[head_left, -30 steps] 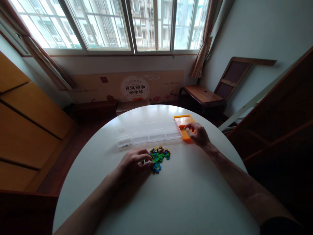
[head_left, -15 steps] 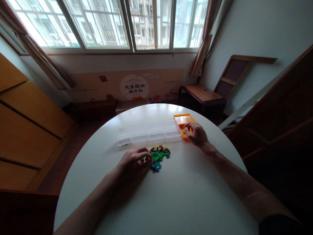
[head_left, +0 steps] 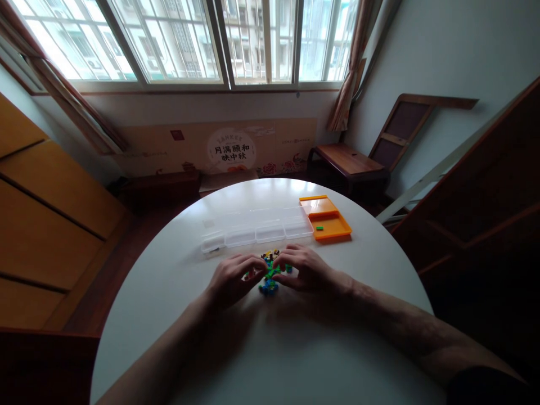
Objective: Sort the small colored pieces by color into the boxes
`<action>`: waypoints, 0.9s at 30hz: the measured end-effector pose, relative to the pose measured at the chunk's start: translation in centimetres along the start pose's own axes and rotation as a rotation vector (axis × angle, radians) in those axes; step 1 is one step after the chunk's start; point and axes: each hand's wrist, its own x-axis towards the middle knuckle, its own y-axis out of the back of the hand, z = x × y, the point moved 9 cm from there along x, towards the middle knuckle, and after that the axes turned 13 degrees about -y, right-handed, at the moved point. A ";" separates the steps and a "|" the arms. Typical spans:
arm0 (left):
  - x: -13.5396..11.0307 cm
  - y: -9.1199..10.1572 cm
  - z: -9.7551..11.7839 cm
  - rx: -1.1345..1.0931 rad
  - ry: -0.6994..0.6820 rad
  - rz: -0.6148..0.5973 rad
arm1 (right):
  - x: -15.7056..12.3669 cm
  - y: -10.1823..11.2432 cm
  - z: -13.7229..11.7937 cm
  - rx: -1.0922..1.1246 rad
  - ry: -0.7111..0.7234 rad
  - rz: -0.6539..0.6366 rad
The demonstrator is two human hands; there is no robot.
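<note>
A heap of small toy bricks (head_left: pixel 269 289) in blue, green, yellow and brown lies on the white table between my two hands. My left hand (head_left: pixel 236 275) curves around its left side, the thumb apart from the forefinger and small reddish bits showing in the gap. From the right, my right hand (head_left: pixel 307 269) reaches in with thumb and forefinger spread over green pieces. Nothing can be seen gripped in either hand. Beyond the right hand, a single green brick (head_left: pixel 319 228) lies inside an orange box (head_left: pixel 337 227), whose lid is folded back.
Left of the orange box is a clear plastic organizer (head_left: pixel 270 232) with several compartments; a small dark item lies near its left end. The round white table (head_left: pixel 177 337) has its far edge toward a window. A wooden chair (head_left: pixel 350 158) stands at the back right.
My right hand has left the orange box and come back left to the heap. The green brick now lies uncovered in the box. My left hand stays at the heap's left side.
</note>
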 end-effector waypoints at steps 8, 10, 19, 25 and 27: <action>0.7 0.1 1.1 -0.009 -0.083 0.020 | -0.1 -0.4 0.0 -0.054 0.037 0.035; 0.7 0.1 1.0 0.002 -0.089 0.021 | -0.1 -0.3 0.1 -0.056 0.033 0.025; -1.1 0.5 -1.4 -0.001 0.067 -0.079 | -0.4 7.1 7.6 -0.210 -0.304 0.269; -1.8 1.0 -1.7 -0.061 0.096 -0.144 | -1.7 10.3 13.6 -0.320 -0.555 0.356; -1.9 0.9 -1.6 -0.074 0.087 -0.148 | -2.0 10.5 14.6 -0.353 -0.608 0.359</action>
